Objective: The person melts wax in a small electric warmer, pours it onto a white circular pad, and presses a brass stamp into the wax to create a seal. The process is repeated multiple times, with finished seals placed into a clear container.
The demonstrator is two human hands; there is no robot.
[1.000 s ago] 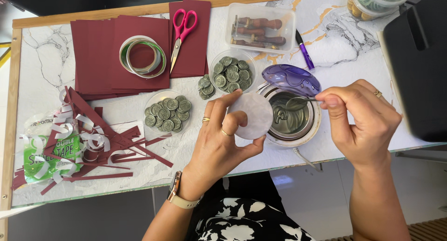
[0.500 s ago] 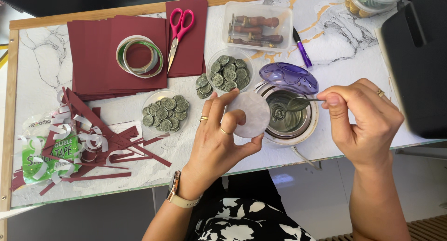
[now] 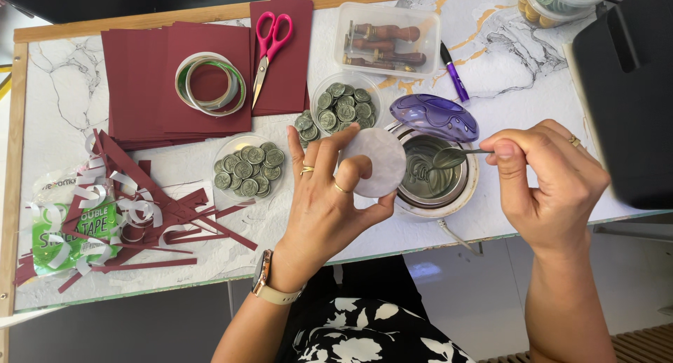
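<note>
My left hand [image 3: 329, 198] holds a round white translucent disc [image 3: 375, 159] between thumb and fingers, just left of a small round melting pot [image 3: 434, 177] with grey-green molten wax. My right hand [image 3: 550, 184] pinches the handle of a small metal spoon [image 3: 452, 157], whose bowl hovers over the pot, loaded with wax. The pot's purple lid [image 3: 434, 116] stands tipped open behind it. Two clear dishes of green round wax seals [image 3: 249, 170] [image 3: 343, 107] sit left of and behind the disc.
Dark red cards [image 3: 168, 75] with tape rolls [image 3: 210, 82] and pink-handled scissors [image 3: 266, 44] lie at the back. A clear box of wooden-handled stamps [image 3: 385, 37], a purple pen [image 3: 454, 72], red paper scraps [image 3: 140, 202] and a tape packet [image 3: 70, 226] are around. A black object [image 3: 631, 89] stands right.
My right hand lifted the spoon out of the pot, and its bowl now hangs over the wax. The left hand and disc shifted only slightly.
</note>
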